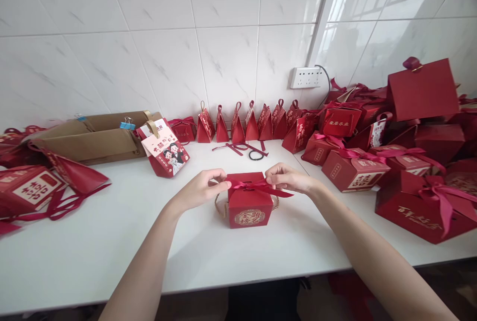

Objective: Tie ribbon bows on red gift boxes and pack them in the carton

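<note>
A small red gift box (pixel 249 206) with a gold emblem on its front stands on the white table (pixel 112 241), right in front of me. A red ribbon (pixel 261 187) runs across its top. My left hand (pixel 203 188) pinches the ribbon at the box's left top edge. My right hand (pixel 286 178) pinches the ribbon at the right top edge. A beige rope handle (pixel 219 207) hangs at the box's left side.
A row of folded red pouches (pixel 246 124) lines the tiled wall. Finished red boxes (pixel 354 169) with bows pile up at the right. A card bag (pixel 166 149), brown cardboard (pixel 93 137), loose ribbon (pixel 238 148) and a black hair tie (pixel 256 155) lie behind.
</note>
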Tool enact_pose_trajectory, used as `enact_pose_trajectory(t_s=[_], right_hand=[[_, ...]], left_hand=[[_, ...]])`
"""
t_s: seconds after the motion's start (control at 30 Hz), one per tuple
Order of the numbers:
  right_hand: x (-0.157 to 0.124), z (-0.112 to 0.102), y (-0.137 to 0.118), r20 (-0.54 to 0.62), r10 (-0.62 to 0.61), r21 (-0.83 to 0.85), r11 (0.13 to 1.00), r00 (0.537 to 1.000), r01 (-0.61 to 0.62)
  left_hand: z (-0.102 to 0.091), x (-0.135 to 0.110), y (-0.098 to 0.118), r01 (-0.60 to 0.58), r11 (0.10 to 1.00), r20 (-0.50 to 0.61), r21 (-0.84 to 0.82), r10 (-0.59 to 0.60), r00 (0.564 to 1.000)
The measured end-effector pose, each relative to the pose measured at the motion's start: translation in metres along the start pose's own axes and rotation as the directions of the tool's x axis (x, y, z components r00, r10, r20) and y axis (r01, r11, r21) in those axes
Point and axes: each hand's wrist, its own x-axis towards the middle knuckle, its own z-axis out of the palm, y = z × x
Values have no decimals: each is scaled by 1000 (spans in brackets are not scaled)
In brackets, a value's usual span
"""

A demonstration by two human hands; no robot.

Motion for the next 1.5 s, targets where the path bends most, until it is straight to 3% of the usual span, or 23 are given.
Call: enact_pose_trajectory(t_s=[0.17, 0.27, 0.4, 0.5, 0.6, 0.7, 0.77, 0.87, 1.03, 1.1, 1.17, 1.2, 1.3, 1.4, 1.5], right_hand=[[-3, -4, -3, -76, 33, -30, 999, 997, -35], [-9, -5, -10, 78, 161, -122, 981, 984, -150], [-14, -1, -17, 236, 300, -184, 948, 924, -261], [-14, -2, -15, 202, 219, -68, 976, 955, -209], [-15, -8, -9, 97, 34, 148, 988, 995, -48], [-15, -15, -5, -14, -96, 333, 938, 995, 95], [-14, -15, -4, -38, -120, 367, 922, 992, 125], [-12, -12, -4, -12, -116, 364, 925, 993, 112], [-10, -8, -2, 5, -144, 373, 919, 990, 132], [-12, -12, -3, 16, -190, 406, 898, 982, 168], [-16, -17, -4, -12, -270, 469, 849, 963, 244], [-18, -20, -5, -63, -307, 503, 812, 949, 296], [-25, -27, -9, -340, -356, 553, 673, 870, 491], [-31, -32, -12, -548, -351, 549, 535, 760, 642], [-34, -34, -12, -654, -310, 487, 525, 690, 698]], left_hand=[[3, 2, -2, 32, 999, -69, 16, -31, 997], [4, 4, -7, 95, 995, -119, -8, -95, 988], [3, 6, -14, 111, 994, 3, 12, -111, 994], [-2, 6, -16, 81, 997, 8, 21, -81, 997], [-11, 6, -18, 38, 999, -107, 30, -34, 994], [-17, 6, -18, -3, 1000, -229, -3, 2, 973], [-15, 7, -18, -21, 997, -259, -70, 2, 966], [0, 10, -14, -22, 994, -250, -103, -5, 968], [20, 16, -14, 36, 999, -57, -23, -37, 998], [17, 18, -16, -13, 995, -118, -101, 1, 993], [10, 20, -18, -129, 942, -294, -308, 35, 955], [5, 20, -18, -205, 878, -402, -433, 16, 916], [-10, 21, -19, -440, 606, -645, -663, -165, 746], [-22, 19, -18, -578, 460, -732, -674, -310, 606], [-28, 19, -20, -615, 448, -761, -649, -361, 540]])
